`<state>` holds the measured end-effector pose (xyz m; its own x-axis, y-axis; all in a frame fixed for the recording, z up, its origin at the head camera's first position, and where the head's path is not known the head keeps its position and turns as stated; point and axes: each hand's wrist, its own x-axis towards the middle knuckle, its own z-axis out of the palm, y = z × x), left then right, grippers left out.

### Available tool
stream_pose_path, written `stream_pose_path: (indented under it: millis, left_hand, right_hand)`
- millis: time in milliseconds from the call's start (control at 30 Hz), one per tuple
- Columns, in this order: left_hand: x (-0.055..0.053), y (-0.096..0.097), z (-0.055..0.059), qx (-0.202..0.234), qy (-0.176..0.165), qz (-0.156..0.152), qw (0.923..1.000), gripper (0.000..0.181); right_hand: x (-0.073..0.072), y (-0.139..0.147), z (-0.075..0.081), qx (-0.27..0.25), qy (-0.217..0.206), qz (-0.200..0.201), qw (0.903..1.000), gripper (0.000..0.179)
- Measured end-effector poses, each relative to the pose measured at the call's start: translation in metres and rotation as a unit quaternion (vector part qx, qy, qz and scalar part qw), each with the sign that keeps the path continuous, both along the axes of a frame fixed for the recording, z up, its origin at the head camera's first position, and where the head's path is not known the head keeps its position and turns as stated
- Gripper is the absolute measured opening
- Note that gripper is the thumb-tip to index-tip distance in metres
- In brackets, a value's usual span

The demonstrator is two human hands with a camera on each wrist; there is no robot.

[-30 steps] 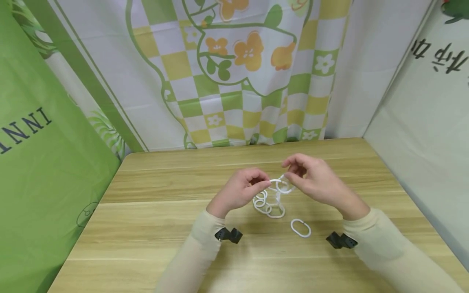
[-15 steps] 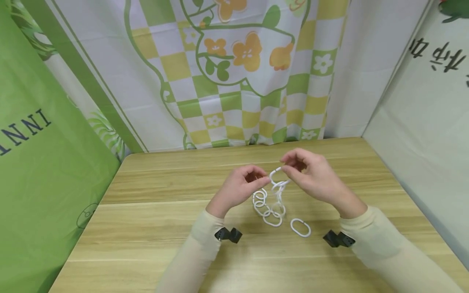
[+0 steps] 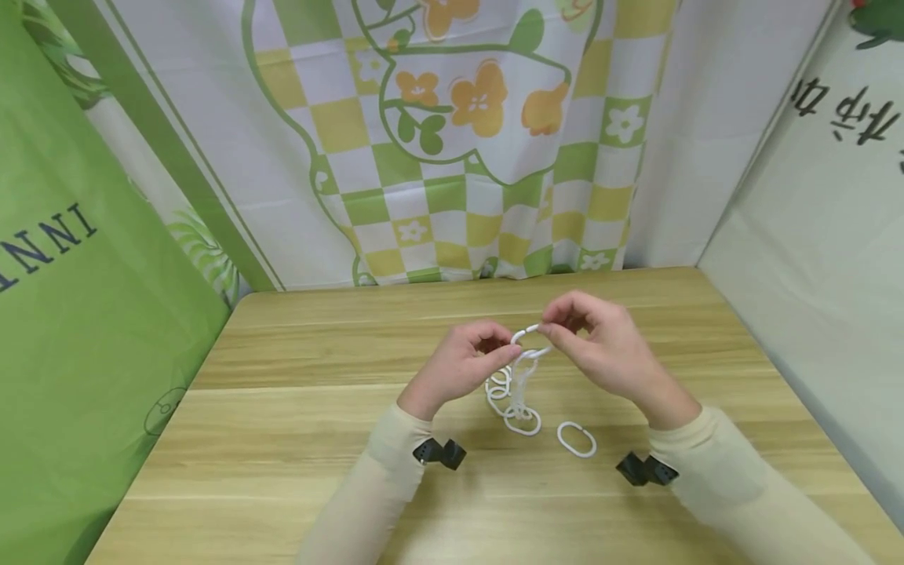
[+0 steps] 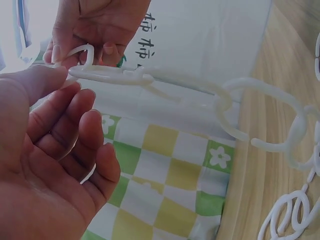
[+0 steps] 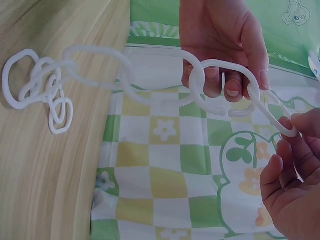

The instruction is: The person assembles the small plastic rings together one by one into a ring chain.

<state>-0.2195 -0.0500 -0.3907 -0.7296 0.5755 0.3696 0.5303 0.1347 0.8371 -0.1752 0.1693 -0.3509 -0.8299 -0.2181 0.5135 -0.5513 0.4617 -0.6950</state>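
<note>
Above the table, my left hand [image 3: 462, 361] pinches the end link of a white plastic link chain [image 5: 225, 63] between thumb and index finger. My right hand [image 3: 600, 345] pinches another white link [image 5: 273, 120] with thumb and fingertips. That link passes through the end link, as the right wrist view shows. From the hands the chain hangs down, and its lower links [image 3: 523, 433] rest on the tabletop. In the left wrist view, the left hand [image 4: 60, 150] is close, with its other fingers loosely bent. One loose oval link [image 3: 582, 456] lies nearer the right forearm.
The wooden table [image 3: 282, 439] runs back to a checked, flowered curtain [image 3: 445, 196]. A green cloth [image 3: 92, 329] hangs on the left and a pale one [image 3: 812, 259] on the right. Each wrist wears a small black camera.
The link in my right hand has been raised and tilted, and the right hand has drawn slightly left. The chain hangs straighter below. My left hand has hardly moved; the loose link stays put.
</note>
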Motion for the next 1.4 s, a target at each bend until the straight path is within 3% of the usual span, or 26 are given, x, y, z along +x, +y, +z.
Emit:
stream_pose_path:
  millis: [267, 433, 600, 667, 800, 933, 1000, 1200, 1400]
  left_hand:
    - [-0.003, -0.003, -0.002, -0.008, -0.003, 0.024, 0.9997, 0.01]
    - [-0.004, -0.003, -0.003, -0.005, 0.003, 0.024, 0.9997, 0.01]
    - [-0.004, -0.003, -0.003, -0.007, 0.002, 0.028, 0.9996, 0.01]
    - [-0.004, -0.004, -0.003, -0.011, 0.001, 0.031, 0.9995, 0.01]
    - [-0.005, -0.005, -0.003, -0.014, -0.002, 0.032, 0.9994, 0.009]
    - [-0.006, -0.004, -0.004, -0.013, 0.001, 0.029, 0.9995, 0.008]
    - [-0.006, -0.004, -0.004, -0.014, 0.003, 0.027, 0.9995, 0.008]
    - [-0.007, -0.005, -0.006, -0.013, 0.001, 0.025, 0.9996, 0.009]
    - [-0.008, -0.005, -0.006, -0.017, -0.001, 0.026, 0.9995, 0.009]
  right_hand:
    - [0.005, 0.006, -0.008, 0.004, -0.038, -0.01, 0.9992, 0.01]
    - [0.008, 0.014, -0.017, 0.014, -0.063, -0.006, 0.9979, 0.009]
    - [0.012, 0.027, -0.034, 0.07, -0.108, 0.017, 0.9915, 0.005]
    - [0.014, 0.034, -0.043, 0.121, -0.136, 0.03, 0.9828, 0.005]
    - [0.016, 0.047, -0.059, 0.221, -0.193, 0.062, 0.954, 0.009]
    - [0.015, 0.057, -0.076, 0.271, -0.223, 0.087, 0.9325, 0.007]
    - [0.015, 0.06, -0.084, 0.293, -0.235, 0.08, 0.9232, 0.012]
    - [0.017, 0.059, -0.097, 0.349, -0.258, 0.025, 0.9004, 0.03]
    - [0.019, 0.053, -0.098, 0.347, -0.286, 0.024, 0.8928, 0.027]
